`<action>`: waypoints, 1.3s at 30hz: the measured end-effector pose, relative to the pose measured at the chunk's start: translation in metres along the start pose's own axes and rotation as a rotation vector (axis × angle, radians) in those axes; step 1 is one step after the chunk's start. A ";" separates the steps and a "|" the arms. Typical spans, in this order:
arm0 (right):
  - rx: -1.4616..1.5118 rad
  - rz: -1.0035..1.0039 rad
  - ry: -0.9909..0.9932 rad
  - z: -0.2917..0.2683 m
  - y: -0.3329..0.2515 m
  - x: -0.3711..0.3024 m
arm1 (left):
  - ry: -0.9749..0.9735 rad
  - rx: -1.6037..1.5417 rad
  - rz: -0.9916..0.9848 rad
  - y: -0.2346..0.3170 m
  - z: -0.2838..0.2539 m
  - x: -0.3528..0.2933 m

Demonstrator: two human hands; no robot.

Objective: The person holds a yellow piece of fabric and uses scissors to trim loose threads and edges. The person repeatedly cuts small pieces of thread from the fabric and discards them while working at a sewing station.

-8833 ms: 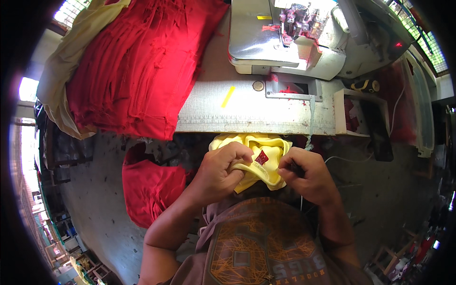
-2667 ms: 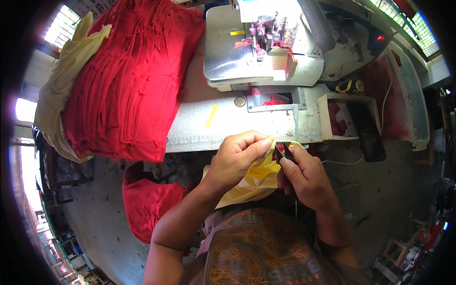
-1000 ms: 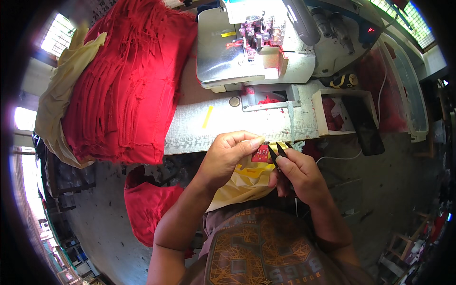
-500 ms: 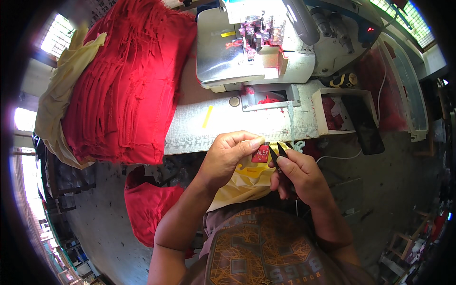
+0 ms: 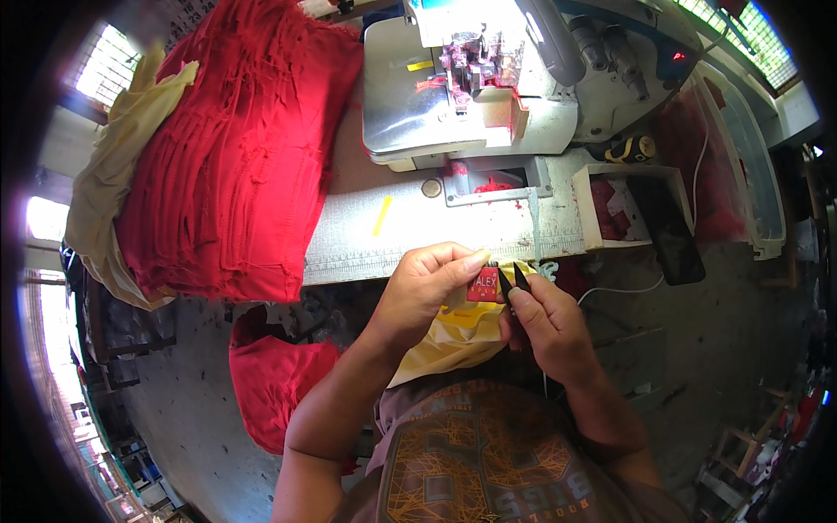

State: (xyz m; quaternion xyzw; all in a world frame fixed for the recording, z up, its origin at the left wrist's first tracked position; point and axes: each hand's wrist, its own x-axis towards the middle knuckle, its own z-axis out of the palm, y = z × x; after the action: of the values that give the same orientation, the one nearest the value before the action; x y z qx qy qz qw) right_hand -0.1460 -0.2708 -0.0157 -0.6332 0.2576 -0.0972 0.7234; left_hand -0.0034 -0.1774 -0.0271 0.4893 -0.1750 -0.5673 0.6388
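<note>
Between the thumb and fingers of my left hand [image 5: 425, 286], the top edge of a small red label [image 5: 483, 289] is pinched. My right hand [image 5: 554, 327] is wrapped round a pair of black thread snips [image 5: 514, 284]. Their two pointed blades stand a little apart, pointing up beside the label's right edge. Whether the blades touch the label or a thread, I cannot tell. Pale yellow fabric [image 5: 453, 342] hangs beneath both hands and drapes toward my lap; the hands partly hide it.
Beyond my hands, a sewing machine [image 5: 423, 96] stands lit on the worktable [image 5: 340, 248]. A tall stack of red fabric [image 5: 231, 166] fills the left side, and red cloth [image 5: 279, 383] hangs below. At right are an open box [image 5: 588, 209], a black phone [image 5: 667, 231] and a clear bin [image 5: 750, 166].
The label and my left hand have shifted slightly right, closer to the snips. The snips' blades have moved nearer together, and my right fingers have closed in a little.
</note>
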 end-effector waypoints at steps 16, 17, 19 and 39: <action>-0.398 -0.030 0.103 0.001 -0.007 -0.002 | 0.076 0.205 0.100 -0.005 0.007 -0.003; -0.396 -0.010 0.094 0.000 -0.010 -0.003 | 0.077 0.210 0.109 -0.005 0.006 -0.003; -0.407 -0.001 0.082 0.000 -0.011 -0.003 | 0.076 0.218 0.115 -0.006 0.005 -0.003; -0.485 -0.139 0.061 0.000 -0.010 -0.001 | 0.025 0.320 0.114 0.002 0.004 -0.006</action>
State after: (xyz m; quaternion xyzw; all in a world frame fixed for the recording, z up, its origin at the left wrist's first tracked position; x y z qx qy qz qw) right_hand -0.1449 -0.2717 -0.0059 -0.8012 0.2511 -0.1011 0.5338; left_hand -0.0073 -0.1742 -0.0214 0.5811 -0.2825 -0.4889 0.5860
